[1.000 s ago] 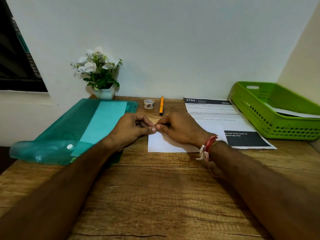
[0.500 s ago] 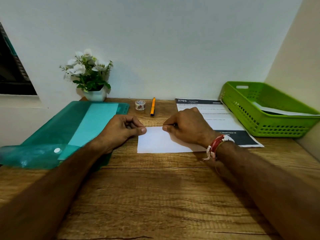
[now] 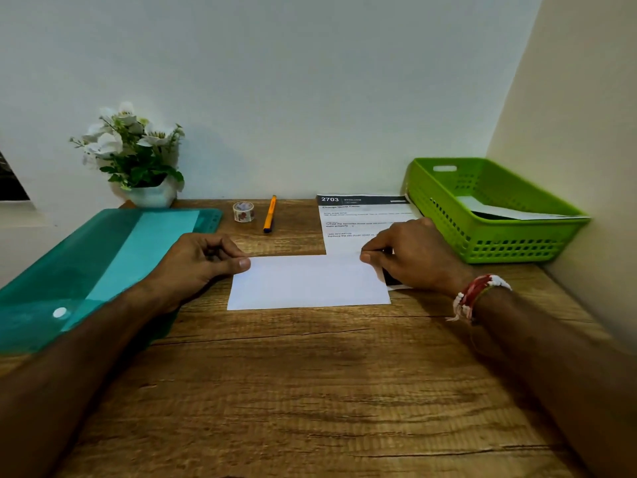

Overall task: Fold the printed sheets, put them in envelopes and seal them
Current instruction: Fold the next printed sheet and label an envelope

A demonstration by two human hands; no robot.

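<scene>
A folded white sheet (image 3: 308, 282) lies flat on the wooden desk (image 3: 310, 391), blank side up. My left hand (image 3: 200, 263) presses its thumb on the sheet's far left corner. My right hand (image 3: 413, 253) pinches the far right corner of the fold with thumb and forefinger. A printed sheet (image 3: 358, 219) with a black header lies under the folded one, at the back right. A roll of patterned tape (image 3: 243, 211) stands near the wall. No envelope shows apart from paper in the basket.
A teal plastic folder (image 3: 103, 267) covers the left of the desk. An orange pen (image 3: 270, 214) lies beside the tape. A flower pot (image 3: 151, 193) stands at the back left. A green basket (image 3: 489, 215) holding paper sits against the right wall.
My hands have slid apart along the far folded edge, from its middle to its two corners. The view has shifted slightly to the right.
</scene>
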